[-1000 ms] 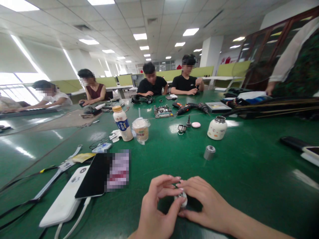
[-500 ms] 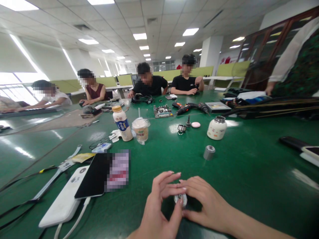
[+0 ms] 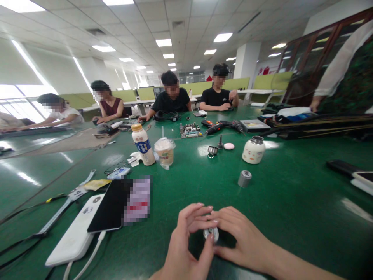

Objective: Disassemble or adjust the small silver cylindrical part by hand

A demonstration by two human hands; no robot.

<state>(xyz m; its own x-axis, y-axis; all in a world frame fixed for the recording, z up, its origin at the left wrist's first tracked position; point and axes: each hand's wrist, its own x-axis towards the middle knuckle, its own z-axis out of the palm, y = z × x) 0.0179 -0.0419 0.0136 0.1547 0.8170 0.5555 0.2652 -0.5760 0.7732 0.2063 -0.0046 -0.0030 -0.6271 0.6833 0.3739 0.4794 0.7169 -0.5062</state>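
A small round metallic piece [image 3: 211, 234] lies between my two hands, low in the view. My left hand [image 3: 190, 241] has its thumb on the near side of the piece and its fingers curled over the far side. My right hand [image 3: 240, 239] closes round the piece from the right, its fingertips meeting those of my left hand. A grey metal cylinder [image 3: 244, 179] stands on the green table beyond my right hand. Behind it is a cream jar [image 3: 253, 150] with an open metal neck.
A black phone [image 3: 108, 206] rests on a white power bank [image 3: 75, 233] at left. Further back are a bottle [image 3: 143, 147], a lidded cup [image 3: 164, 152], a circuit board [image 3: 190, 130] and power drills [image 3: 217, 127]. Several people sit along the far side.
My left fingers have curled in slightly toward my right hand. Across the table, the middle person in black has raised the head and stretched an arm out to the left.
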